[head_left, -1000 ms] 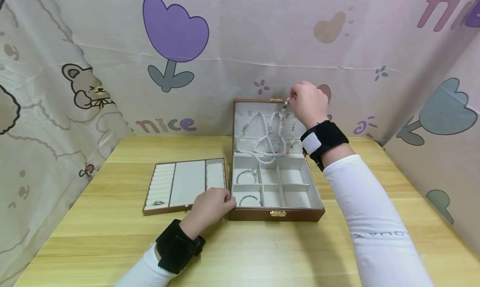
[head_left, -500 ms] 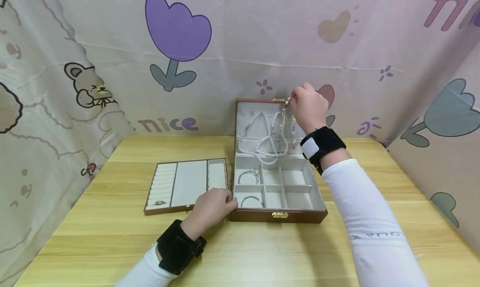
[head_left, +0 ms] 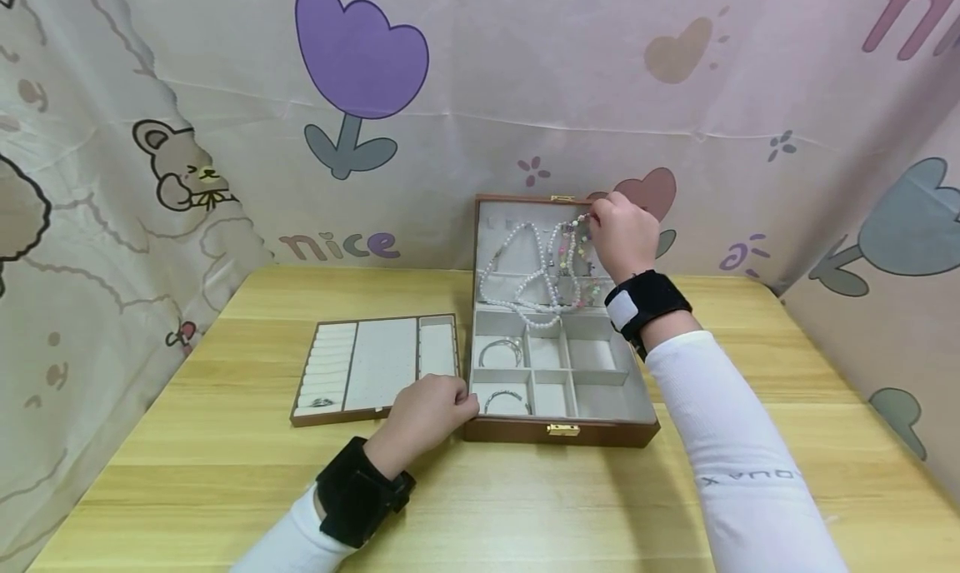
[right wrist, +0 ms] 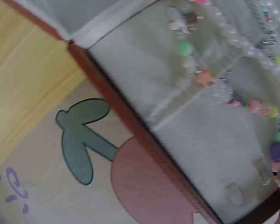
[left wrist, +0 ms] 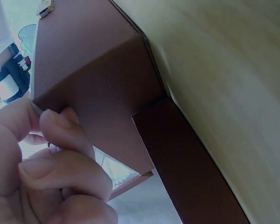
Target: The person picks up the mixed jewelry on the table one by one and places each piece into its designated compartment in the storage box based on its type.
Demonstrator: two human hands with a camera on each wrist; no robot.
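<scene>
A brown jewelry box (head_left: 517,432) stands with its lid raised at the back. My left hand (head_left: 427,411) grips the box's front left corner, thumb and fingers at the wall's rim in the left wrist view. At the lid's upper right, my right hand (head_left: 624,233) pinches a colorful beaded necklace (right wrist: 279,151), which hangs down over the lid's pale lining. In the right wrist view only a fingertip shows beside its end bead. White pearl strands (head_left: 538,324) hang in the lid, looping down to the compartments. Silver bangles (head_left: 501,342) lie in the two left compartments.
Left of the box, close against it, lies a flat tray (head_left: 386,365) with ring rolls and a few silver rings (head_left: 322,403). Small pale hooks (right wrist: 234,193) line the lid's top. A printed curtain (head_left: 480,82) hangs behind the wooden table (head_left: 187,473).
My right hand has come down a little at the lid's upper edge, lowering the beaded necklace against the lining. My left hand stays at the box corner; the view has shifted slightly.
</scene>
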